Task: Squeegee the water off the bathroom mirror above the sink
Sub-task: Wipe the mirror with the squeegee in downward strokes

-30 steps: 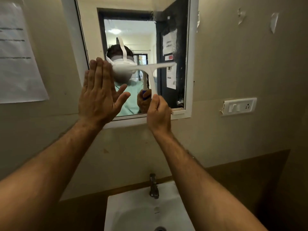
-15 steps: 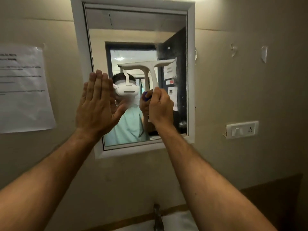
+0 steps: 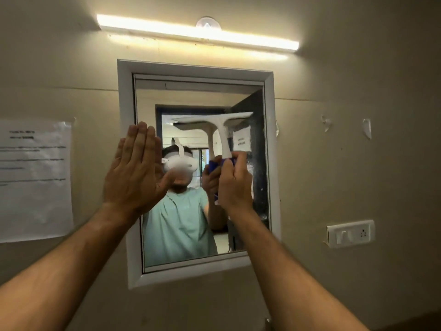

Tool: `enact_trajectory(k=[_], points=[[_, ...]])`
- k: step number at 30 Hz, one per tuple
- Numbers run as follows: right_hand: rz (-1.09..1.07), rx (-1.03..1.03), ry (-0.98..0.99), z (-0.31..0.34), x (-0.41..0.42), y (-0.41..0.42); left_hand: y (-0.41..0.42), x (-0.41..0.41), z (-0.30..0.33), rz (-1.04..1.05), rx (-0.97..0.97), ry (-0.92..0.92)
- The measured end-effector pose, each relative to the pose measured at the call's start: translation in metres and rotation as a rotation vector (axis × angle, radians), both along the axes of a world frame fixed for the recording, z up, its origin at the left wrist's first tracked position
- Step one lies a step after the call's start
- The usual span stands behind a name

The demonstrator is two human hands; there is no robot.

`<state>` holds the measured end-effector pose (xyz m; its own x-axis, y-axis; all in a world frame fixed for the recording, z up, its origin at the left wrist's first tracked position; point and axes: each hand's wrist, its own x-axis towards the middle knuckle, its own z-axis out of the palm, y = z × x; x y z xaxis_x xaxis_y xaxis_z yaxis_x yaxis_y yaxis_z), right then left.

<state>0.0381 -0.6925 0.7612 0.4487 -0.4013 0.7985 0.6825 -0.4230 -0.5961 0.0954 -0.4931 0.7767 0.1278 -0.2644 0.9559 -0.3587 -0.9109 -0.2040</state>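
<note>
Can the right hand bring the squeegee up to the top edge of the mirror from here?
Probably yes. The right hand grips the squeegee, and only bare mirror lies above its blade. The left hand is off to the side.

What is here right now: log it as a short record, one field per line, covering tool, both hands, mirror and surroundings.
tool: white squeegee, blade level across the upper middle of the mirror
right hand: fingers curled round the squeegee's blue grip
left hand: fingers straight, palm toward the mirror's left edge; contact cannot be told
mirror: white frame, reflects the person; a few specks near its right edge
light: lit, above the mirror
paper: on the wall, left
switch: on the wall, right
</note>
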Motion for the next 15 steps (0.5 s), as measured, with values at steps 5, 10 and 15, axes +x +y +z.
enact_trajectory(k=[5, 10, 15], points=[[0.020, 0.043, -0.020, 0.010, 0.012, -0.005, -0.002, 0.003, 0.009, 0.007, -0.025, -0.037], [0.092, 0.060, -0.034, -0.046, 0.018, -0.015, 0.004, 0.003, 0.003, 0.024, -0.007, -0.046], [0.098, 0.036, -0.035, -0.013, 0.009, -0.016, 0.007, 0.000, 0.015, 0.006, -0.027, -0.036]])
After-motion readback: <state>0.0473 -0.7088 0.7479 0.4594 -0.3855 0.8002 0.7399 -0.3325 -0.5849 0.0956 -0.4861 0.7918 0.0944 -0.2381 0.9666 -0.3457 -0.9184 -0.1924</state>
